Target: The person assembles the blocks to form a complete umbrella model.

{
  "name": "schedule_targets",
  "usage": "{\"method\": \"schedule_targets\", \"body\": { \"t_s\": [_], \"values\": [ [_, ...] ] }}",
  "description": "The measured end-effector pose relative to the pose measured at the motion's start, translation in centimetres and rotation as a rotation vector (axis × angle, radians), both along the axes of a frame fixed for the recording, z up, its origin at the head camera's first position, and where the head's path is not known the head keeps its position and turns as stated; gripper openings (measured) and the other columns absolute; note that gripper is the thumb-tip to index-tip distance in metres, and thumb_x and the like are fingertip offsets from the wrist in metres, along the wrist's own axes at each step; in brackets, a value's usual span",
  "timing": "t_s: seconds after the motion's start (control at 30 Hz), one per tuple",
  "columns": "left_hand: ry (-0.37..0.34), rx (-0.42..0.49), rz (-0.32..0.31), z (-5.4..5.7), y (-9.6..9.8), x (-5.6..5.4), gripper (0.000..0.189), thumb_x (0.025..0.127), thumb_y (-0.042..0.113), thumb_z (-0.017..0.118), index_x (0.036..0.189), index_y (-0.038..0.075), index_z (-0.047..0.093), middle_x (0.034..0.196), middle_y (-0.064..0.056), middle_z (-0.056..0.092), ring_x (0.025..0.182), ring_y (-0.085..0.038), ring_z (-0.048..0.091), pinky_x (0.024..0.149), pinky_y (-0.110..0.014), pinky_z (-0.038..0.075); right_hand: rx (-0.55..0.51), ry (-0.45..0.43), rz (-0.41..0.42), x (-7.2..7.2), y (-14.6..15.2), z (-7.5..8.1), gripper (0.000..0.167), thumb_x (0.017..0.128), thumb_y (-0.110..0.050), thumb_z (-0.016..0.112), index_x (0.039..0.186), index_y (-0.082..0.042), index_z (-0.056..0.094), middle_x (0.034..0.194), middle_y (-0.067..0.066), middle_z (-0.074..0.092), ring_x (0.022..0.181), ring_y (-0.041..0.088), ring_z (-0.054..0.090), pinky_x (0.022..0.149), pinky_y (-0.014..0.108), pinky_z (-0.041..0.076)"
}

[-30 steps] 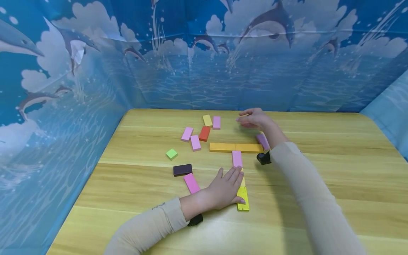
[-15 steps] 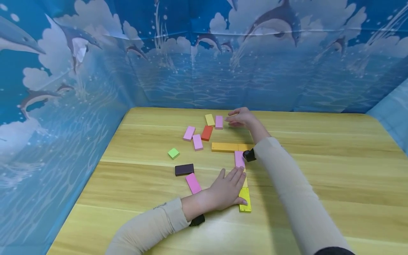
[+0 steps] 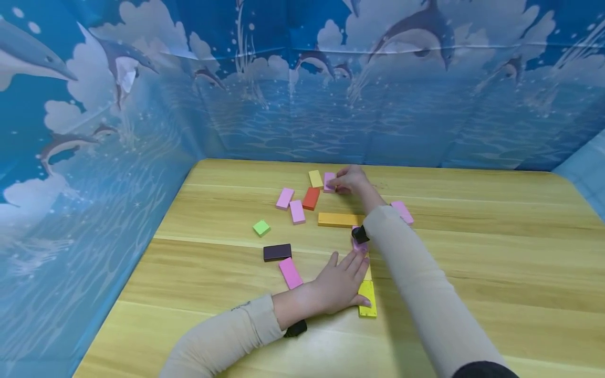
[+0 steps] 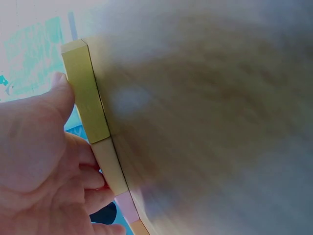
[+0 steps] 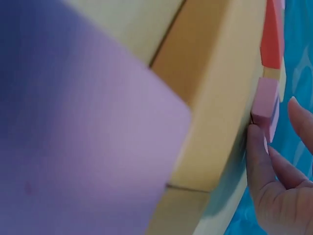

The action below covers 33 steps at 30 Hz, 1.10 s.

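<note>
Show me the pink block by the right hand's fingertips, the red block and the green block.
Pink block [image 3: 329, 176], head view: far end of its top face.
Red block [image 3: 311, 198], head view: middle of its top face.
Green block [image 3: 261, 227], head view: middle of its top face.

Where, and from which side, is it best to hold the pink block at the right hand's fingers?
Best, I think, pinch the pink block across its short ends, the right hand coming from its right: it lies flat, a yellow block sits close at its left, and no block stands against either end.
</note>
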State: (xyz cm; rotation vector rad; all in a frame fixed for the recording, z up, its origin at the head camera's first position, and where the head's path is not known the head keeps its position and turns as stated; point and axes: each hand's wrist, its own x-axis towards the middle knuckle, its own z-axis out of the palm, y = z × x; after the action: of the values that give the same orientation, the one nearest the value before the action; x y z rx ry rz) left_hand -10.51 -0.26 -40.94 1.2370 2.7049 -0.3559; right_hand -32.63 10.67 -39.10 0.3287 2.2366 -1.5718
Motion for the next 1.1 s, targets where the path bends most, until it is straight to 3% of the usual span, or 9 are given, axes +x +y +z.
{"method": "schedule_targets", "body": {
  "t_s": [0.23, 0.37, 0.53, 0.63, 0.73, 0.97, 1.1],
  "values": [
    [0.019, -0.018, -0.006, 0.2, 0.0, 0.1, 0.080, 0.092, 0.063, 0.025, 0.148, 0.007, 0.024, 0.154, -0.011, 0.015, 0.140, -0.022, 0.015, 0.106, -0.046, 0.028, 0.188, 0.043, 0.040, -0.6, -0.6, -0.7, 0.064, 0.080, -0.011, 0.074, 0.134, 0.006, 0.044, 0.135, 0.020, 0.045, 0.058, 0.009, 0.058, 0.070, 0.026, 0.053],
    [0.020, -0.014, -0.010, 0.0, 0.0, 0.0, 0.080, 0.092, 0.064, 0.025, 0.148, 0.007, 0.023, 0.154, -0.011, 0.014, 0.141, -0.023, 0.015, 0.106, -0.046, 0.028, 0.235, 0.046, 0.086, -0.6, -0.6, -0.6, 0.064, 0.081, -0.012, 0.073, 0.136, 0.003, 0.044, 0.140, 0.018, 0.042, 0.064, 0.011, 0.059, 0.071, 0.026, 0.053],
    [0.017, -0.004, -0.010, -0.1, 0.0, 0.0, 0.080, 0.092, 0.064, 0.026, 0.148, 0.007, 0.024, 0.154, -0.011, 0.015, 0.140, -0.023, 0.015, 0.106, -0.046, 0.029, 0.207, 0.002, 0.121, -0.2, -0.6, -0.2, 0.069, 0.083, -0.012, 0.070, 0.143, -0.004, 0.036, 0.143, 0.014, 0.037, 0.079, 0.017, 0.054, 0.073, 0.026, 0.049],
    [0.015, -0.002, -0.009, -0.1, 0.0, 0.0, 0.080, 0.092, 0.064, 0.026, 0.148, 0.007, 0.024, 0.154, -0.011, 0.016, 0.140, -0.023, 0.016, 0.106, -0.046, 0.029, 0.148, -0.042, 0.118, 0.0, -0.7, 0.0, 0.069, 0.083, -0.008, 0.069, 0.143, -0.005, 0.034, 0.136, 0.016, 0.039, 0.081, 0.017, 0.047, 0.071, 0.026, 0.048],
    [0.010, 0.003, -0.010, -0.1, 0.0, 0.0, 0.080, 0.092, 0.064, 0.026, 0.148, 0.007, 0.024, 0.154, -0.011, 0.016, 0.140, -0.023, 0.016, 0.106, -0.046, 0.029, 0.154, -0.049, 0.135, 0.1, -0.7, 0.2, 0.067, 0.083, -0.006, 0.069, 0.141, -0.006, 0.036, 0.128, 0.016, 0.041, 0.083, 0.019, 0.046, 0.071, 0.026, 0.048],
    [-0.010, 0.014, -0.008, 0.0, -0.1, 0.0, 0.080, 0.092, 0.063, 0.026, 0.148, 0.006, 0.023, 0.154, -0.011, 0.015, 0.140, -0.023, 0.017, 0.106, -0.046, 0.028, 0.243, 0.056, 0.213, 0.4, -0.6, 0.3, 0.060, 0.081, -0.005, 0.071, 0.132, -0.007, 0.039, 0.128, 0.018, 0.041, 0.091, 0.025, 0.047, 0.073, 0.032, 0.050],
    [-0.017, 0.015, -0.005, 0.0, -0.1, 0.0, 0.080, 0.092, 0.063, 0.027, 0.148, 0.006, 0.022, 0.154, -0.011, 0.014, 0.140, -0.022, 0.016, 0.106, -0.046, 0.028, 0.287, 0.141, 0.243, 0.7, -0.6, 0.2, 0.061, 0.079, -0.006, 0.074, 0.129, -0.008, 0.039, 0.120, 0.019, 0.046, 0.088, 0.027, 0.050, 0.072, 0.034, 0.049]
  ]
}}
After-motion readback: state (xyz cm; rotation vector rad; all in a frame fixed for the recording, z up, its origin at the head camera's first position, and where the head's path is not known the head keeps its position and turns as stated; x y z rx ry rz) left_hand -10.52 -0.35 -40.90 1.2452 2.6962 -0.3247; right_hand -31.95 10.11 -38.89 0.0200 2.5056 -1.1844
